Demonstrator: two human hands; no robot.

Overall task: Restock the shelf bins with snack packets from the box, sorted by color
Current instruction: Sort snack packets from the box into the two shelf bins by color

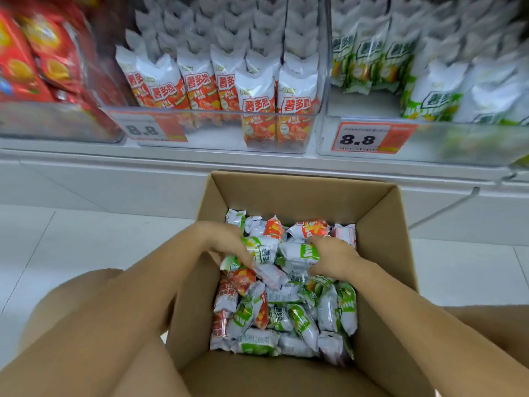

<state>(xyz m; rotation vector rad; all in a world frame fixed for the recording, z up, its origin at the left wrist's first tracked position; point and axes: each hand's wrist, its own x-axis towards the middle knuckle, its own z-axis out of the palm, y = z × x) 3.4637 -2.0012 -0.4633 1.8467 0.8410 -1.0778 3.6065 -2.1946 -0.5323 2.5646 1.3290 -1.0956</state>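
Below, box (300,193) of mixed snack packets (289,308).

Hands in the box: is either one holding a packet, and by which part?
Each hand grips a green packet by one end, left and right respectively.

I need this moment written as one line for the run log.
stage: picking | left hand: grips green packet | right hand: grips another green packet | both inside box | green bin: part filled

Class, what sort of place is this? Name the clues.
Most likely a shop aisle: clear shelf bins of identical snack packets, price tags reading 8.8, and a cardboard box of mixed stock.
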